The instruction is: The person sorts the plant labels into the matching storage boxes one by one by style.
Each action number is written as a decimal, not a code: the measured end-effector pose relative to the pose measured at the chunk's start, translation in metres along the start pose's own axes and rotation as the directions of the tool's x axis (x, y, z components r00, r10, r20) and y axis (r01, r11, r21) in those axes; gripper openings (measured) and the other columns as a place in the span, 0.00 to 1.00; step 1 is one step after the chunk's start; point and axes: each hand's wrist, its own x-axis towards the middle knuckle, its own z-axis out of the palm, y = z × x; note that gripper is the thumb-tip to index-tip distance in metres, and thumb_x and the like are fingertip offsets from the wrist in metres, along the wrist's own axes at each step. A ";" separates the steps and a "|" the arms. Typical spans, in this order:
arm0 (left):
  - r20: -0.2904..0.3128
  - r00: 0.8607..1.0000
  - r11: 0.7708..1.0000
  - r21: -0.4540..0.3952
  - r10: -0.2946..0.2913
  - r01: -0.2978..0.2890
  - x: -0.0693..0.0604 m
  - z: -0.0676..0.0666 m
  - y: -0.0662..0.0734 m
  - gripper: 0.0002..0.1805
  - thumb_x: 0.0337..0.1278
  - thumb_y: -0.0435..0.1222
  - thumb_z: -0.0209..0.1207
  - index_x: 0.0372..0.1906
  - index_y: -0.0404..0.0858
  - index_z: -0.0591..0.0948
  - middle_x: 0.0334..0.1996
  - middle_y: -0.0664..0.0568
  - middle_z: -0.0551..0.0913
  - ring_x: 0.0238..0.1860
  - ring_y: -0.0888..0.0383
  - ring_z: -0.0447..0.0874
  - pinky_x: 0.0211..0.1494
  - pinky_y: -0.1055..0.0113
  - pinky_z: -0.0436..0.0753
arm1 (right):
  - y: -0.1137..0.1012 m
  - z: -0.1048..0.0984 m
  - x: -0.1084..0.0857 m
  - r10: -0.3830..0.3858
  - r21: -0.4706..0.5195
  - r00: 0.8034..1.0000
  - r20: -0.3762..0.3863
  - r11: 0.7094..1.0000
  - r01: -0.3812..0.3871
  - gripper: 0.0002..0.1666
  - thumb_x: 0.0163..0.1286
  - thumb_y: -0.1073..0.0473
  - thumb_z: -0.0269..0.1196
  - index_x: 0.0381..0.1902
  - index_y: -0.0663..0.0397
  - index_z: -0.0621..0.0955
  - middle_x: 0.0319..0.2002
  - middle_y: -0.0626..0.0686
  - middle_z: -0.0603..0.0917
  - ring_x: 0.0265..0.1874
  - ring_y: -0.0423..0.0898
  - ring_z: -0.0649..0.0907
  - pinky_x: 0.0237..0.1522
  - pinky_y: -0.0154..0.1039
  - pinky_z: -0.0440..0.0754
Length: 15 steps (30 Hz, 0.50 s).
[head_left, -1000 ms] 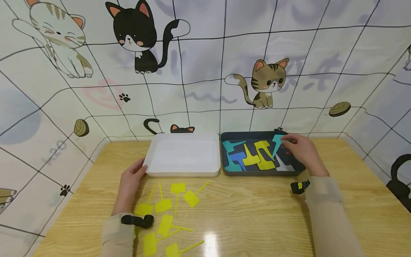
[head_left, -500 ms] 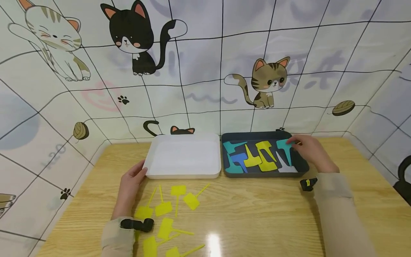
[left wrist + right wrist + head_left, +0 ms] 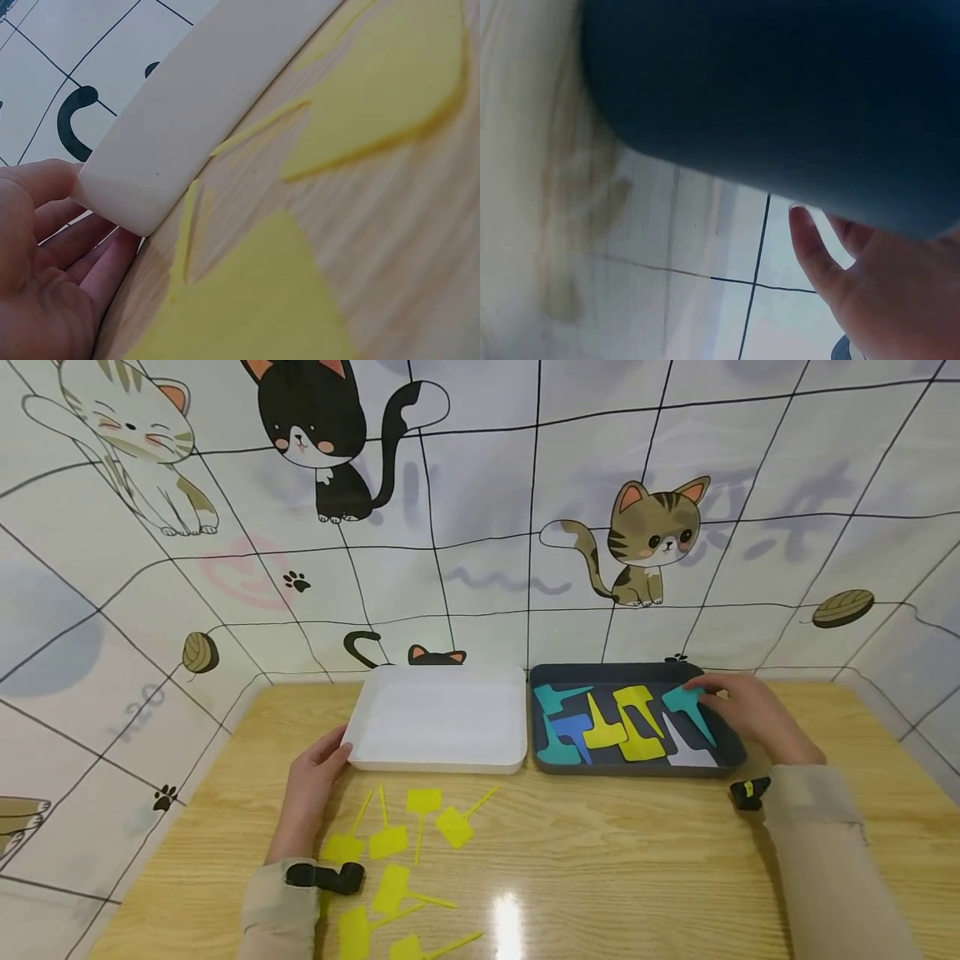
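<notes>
In the head view my right hand point(image 3: 738, 706) pinches the wide head of a teal T-shaped plant label point(image 3: 684, 700) at the right end of the dark grey tray point(image 3: 633, 770). Its pointed stem slants down to the right, over the tray floor. Inside that tray lie several more labels, including yellow point(image 3: 602, 731), blue point(image 3: 574, 727), teal point(image 3: 557, 750) and white point(image 3: 686, 752) ones. My left hand point(image 3: 313, 777) holds the front left corner of the white tray point(image 3: 438, 718). The dark tray's wall point(image 3: 765, 112) hides the right fingertips and label in the right wrist view.
Several yellow plant labels point(image 3: 388, 842) lie spread on the wooden table point(image 3: 600, 868), in front of the white tray. The two trays stand side by side against a cat-patterned wall covering point(image 3: 487, 527).
My right hand has moved right with the teal label, and the label's stem has swung from pointing down-left to down-right. The left hand stays at the white tray's corner.
</notes>
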 end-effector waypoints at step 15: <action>0.009 1.000 1.000 -0.020 0.021 -0.020 -0.001 0.000 0.001 0.28 0.56 0.51 0.53 0.62 0.49 0.68 0.60 0.55 0.68 0.59 0.61 0.65 0.51 0.78 0.70 | 0.006 0.007 0.001 -0.026 -0.035 0.991 0.130 0.999 0.031 0.19 0.62 0.64 0.57 0.52 0.58 0.76 0.54 0.68 0.71 0.53 0.65 0.67 0.49 0.62 0.65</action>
